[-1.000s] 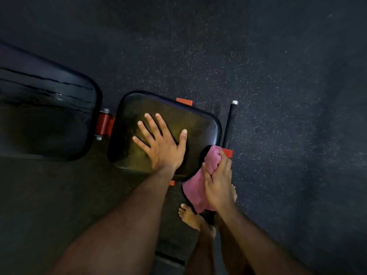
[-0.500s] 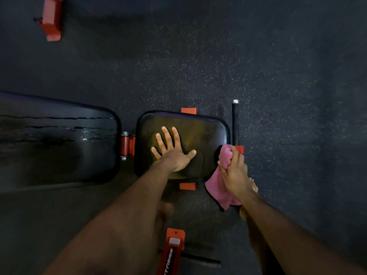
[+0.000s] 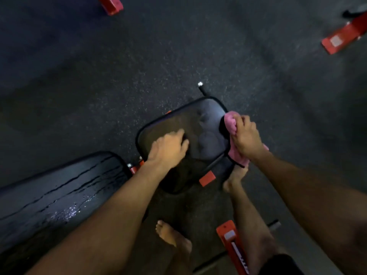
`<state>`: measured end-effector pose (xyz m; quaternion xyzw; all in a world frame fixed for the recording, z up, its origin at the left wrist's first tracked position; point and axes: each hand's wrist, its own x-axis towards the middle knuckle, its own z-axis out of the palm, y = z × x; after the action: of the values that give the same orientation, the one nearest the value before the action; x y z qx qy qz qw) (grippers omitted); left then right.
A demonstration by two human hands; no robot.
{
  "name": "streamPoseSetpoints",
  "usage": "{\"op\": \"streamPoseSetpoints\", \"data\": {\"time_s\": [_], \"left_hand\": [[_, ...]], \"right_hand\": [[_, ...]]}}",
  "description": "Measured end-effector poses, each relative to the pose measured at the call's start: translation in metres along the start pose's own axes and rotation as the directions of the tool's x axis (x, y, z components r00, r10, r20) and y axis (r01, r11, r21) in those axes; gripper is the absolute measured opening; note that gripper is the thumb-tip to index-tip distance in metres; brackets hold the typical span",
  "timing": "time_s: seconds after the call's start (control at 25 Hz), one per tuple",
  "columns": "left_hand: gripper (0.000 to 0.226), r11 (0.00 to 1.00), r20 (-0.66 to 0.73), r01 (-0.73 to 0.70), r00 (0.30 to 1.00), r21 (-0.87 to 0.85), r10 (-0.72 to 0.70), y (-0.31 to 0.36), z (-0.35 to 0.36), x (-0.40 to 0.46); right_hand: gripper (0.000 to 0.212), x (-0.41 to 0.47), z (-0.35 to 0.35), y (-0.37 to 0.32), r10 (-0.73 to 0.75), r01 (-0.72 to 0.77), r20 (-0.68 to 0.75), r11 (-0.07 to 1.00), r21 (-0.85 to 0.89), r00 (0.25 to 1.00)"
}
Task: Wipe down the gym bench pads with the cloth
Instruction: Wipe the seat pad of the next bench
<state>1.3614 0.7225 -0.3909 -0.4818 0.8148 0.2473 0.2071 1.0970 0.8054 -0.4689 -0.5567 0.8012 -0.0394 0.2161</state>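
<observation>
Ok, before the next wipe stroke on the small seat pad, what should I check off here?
1. Pink cloth gripped in right hand: ok.
2. Cloth touching the seat pad at its right edge: ok.
3. Left hand resting on the pad to steady it: ok, though blurred.
4. Left hand clear of the cloth's path across the pad: not ok.
5. Long back pad dry: not ok, wet streaks and droplets show.
6. Seat pad fully wiped: cannot tell.

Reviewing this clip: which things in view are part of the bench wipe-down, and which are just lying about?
Part of the job:
- pink cloth, gripped in the right hand
- seat pad, with the left hand resting on it
- long back pad, streaked wet

Just lying about:
- red frame foot, upper right
- red frame piece, top edge
- speckled rubber floor
</observation>
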Motion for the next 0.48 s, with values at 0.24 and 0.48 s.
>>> {"op": "streamPoseSetpoints", "data": {"time_s": [0.24, 0.48], "left_hand": [[0.069, 0.859, -0.19, -0.398, 0.862, 0.322, 0.47, 0.026, 0.071, 0.065], [0.067, 0.85, -0.322, -0.405, 0.799, 0.336, 0.508, 0.02, 0.081, 0.074]], "right_hand": [[0.056, -0.01, 0.027, 0.004, 0.142, -0.065, -0.208, 0.939, 0.338, 0.968], [0.05, -0.064, 0.071, -0.046, 0.57, -0.268, -0.231, 0.656, 0.705, 0.788]]}}
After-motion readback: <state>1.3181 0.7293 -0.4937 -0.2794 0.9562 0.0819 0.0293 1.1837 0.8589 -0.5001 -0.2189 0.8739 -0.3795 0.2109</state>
